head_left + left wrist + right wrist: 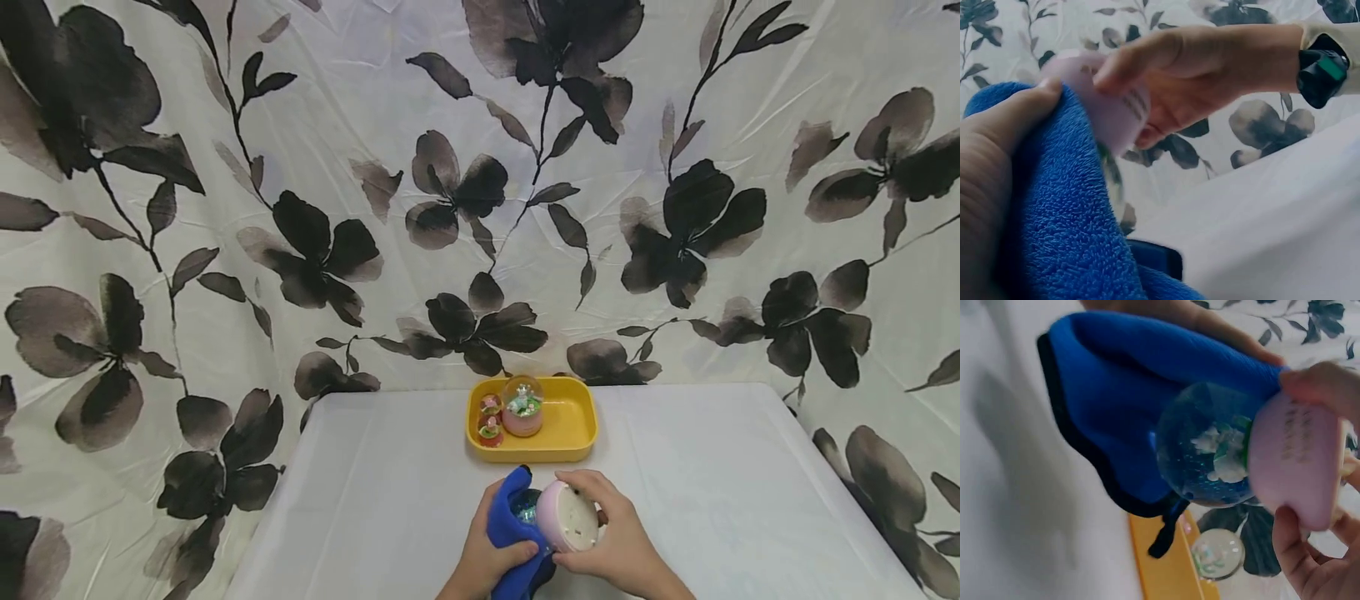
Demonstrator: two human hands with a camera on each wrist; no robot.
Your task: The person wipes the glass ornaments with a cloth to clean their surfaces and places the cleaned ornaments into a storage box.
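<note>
A snow globe with a pink base [1294, 456] is tipped on its side, its pale underside facing right in the head view. My right hand [618, 542] grips that base, thumb and fingers spread around it. My left hand [480, 550] holds a blue cloth [506, 521] with a fuzzy face and black edging. The cloth curves around the glass dome [1204, 450] and partly hides it. White and green figures show inside the glass in the right wrist view. Printed lettering on the base is too blurred to read.
Beyond the hands, a yellow tray [573, 454] stands near the back of the white table [375, 500]. In it are another pink-based snow globe [522, 408] and two small red-based globes [491, 433]. A floral curtain [450, 275] hangs behind the table.
</note>
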